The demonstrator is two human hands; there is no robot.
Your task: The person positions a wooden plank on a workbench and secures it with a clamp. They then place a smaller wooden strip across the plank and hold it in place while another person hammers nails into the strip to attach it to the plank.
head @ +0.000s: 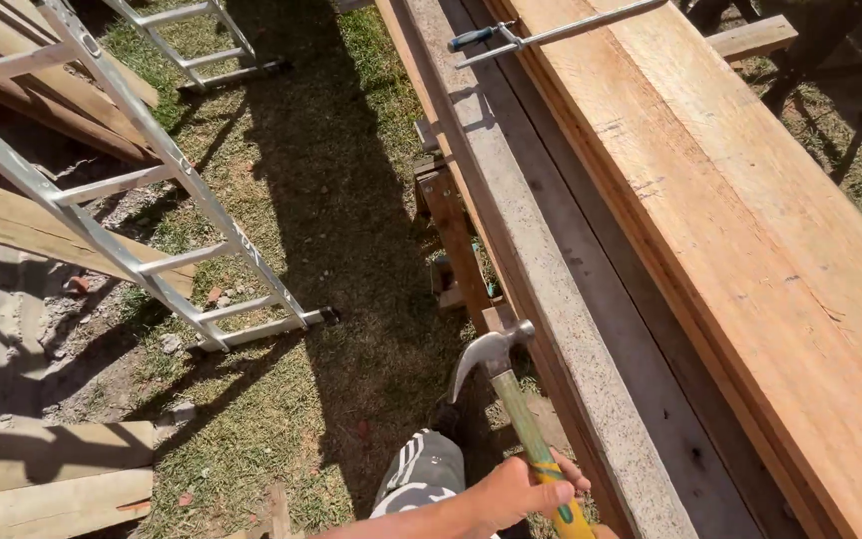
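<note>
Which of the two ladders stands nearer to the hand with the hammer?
The large ladder at left, its foot on the grass; the other ladder is at the top edge, farther from the hand.

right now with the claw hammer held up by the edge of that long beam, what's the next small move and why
Probably a short swing of the claw hammer toward the side of the grey-topped beam. The hand grips the yellow-green handle low, and the head sits level with the beam's near edge, face turned toward it. Which hand it is cannot be told. A bar clamp spans the planks farther along.

Aluminium ladder (142, 200) on grass (331, 180), bar clamp (541, 35), wooden sawhorse (456, 245)
</note>
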